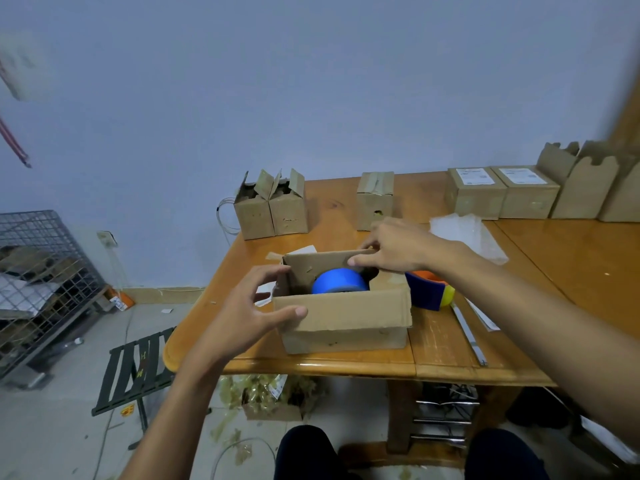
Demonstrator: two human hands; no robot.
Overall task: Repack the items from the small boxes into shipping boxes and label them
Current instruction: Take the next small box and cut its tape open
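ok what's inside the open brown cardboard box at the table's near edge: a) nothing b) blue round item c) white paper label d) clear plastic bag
b: a blue round item shows inside the open brown cardboard box, between the left hand and the right hand gripping its flaps.

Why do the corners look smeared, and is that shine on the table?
Head view: the wide lens smears the edges, blurring the white wall fitting at top left; the open brown cardboard box and blue round roll in the centre are sharp; yes, glare streaks the front edge of the glossy wooden table.
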